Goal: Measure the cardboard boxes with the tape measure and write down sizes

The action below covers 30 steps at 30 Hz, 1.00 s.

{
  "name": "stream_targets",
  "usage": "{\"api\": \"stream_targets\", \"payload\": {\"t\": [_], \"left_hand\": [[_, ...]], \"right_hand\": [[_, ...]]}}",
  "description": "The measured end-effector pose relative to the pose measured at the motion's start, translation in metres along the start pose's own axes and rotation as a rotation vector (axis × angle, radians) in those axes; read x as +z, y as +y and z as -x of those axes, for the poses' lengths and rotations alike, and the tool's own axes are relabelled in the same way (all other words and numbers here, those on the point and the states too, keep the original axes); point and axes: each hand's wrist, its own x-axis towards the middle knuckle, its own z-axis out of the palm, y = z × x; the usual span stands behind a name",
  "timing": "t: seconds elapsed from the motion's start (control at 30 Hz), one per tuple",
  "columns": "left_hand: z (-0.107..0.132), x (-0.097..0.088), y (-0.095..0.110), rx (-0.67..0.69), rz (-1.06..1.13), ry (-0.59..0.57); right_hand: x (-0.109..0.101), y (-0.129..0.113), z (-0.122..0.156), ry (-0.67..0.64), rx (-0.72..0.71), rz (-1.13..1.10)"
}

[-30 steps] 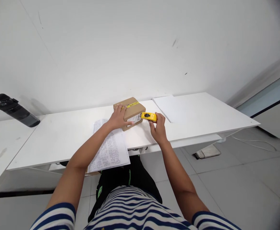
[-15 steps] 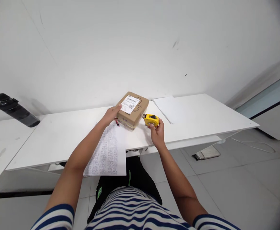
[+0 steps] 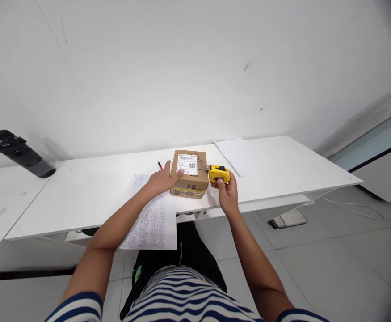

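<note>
A small brown cardboard box [image 3: 191,179] with a white label on top lies flat on the white table [image 3: 81,192]. My left hand [image 3: 163,180] rests on the box's left side, fingers laid over its top edge. At the box's right edge my right hand [image 3: 227,190] grips a yellow tape measure [image 3: 218,174], its tip touching the box's top right corner. A printed sheet of paper [image 3: 150,214] lies under my left wrist and hangs over the table's front edge. A red pen [image 3: 160,165] lies just behind my left hand.
A dark water bottle [image 3: 21,154] lies on its side at the far left, on a neighbouring table. Blank white sheets [image 3: 235,154] sit at the back right of the table. A white wall rises right behind. Tiled floor with a cable lies to the right.
The box has been turned label-up and laid flat, closer to the front edge. My right hand brought the tape measure back against its right side. The pen is now uncovered behind my left hand.
</note>
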Motion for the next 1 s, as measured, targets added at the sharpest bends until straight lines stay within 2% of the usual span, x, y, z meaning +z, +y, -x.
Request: {"api": "stream_targets", "payload": {"t": [0.1,0.17,0.33,0.47,0.53,0.63,0.7,0.77,0.83,0.9,1.0], "left_hand": [[0.011,-0.002,0.016,0.211,-0.124,0.202],[0.018,-0.003,0.028,0.319,-0.096,0.231],[0.026,0.000,0.048,0.334,0.299,-0.091],[0.019,-0.005,0.045,0.283,0.494,-0.167],[0.008,-0.014,0.036,0.269,0.542,-0.174],[-0.018,-0.028,0.015,0.237,0.594,-0.107],[-0.037,-0.032,-0.001,0.128,0.606,-0.091],[-0.054,-0.029,-0.015,-0.006,0.627,-0.149],[-0.066,-0.020,-0.023,-0.073,0.627,-0.212],[-0.072,-0.009,-0.026,-0.051,0.580,-0.238],[-0.073,0.001,-0.027,0.035,0.483,-0.158]], "right_hand": [[-0.002,-0.018,0.000,0.028,-0.079,0.042],[0.000,-0.033,0.000,-0.004,-0.197,0.097],[0.008,-0.060,-0.001,-0.140,-0.565,0.421],[-0.001,-0.067,-0.010,-0.186,-0.718,0.528],[-0.014,-0.067,-0.019,-0.192,-0.730,0.578],[-0.038,-0.064,-0.034,-0.211,-0.661,0.638],[-0.053,-0.063,-0.041,-0.256,-0.565,0.683],[-0.060,-0.064,-0.044,-0.286,-0.459,0.730],[-0.060,-0.066,-0.045,-0.288,-0.394,0.770],[-0.055,-0.071,-0.045,-0.292,-0.381,0.805],[-0.046,-0.077,-0.047,-0.321,-0.397,0.860]]}}
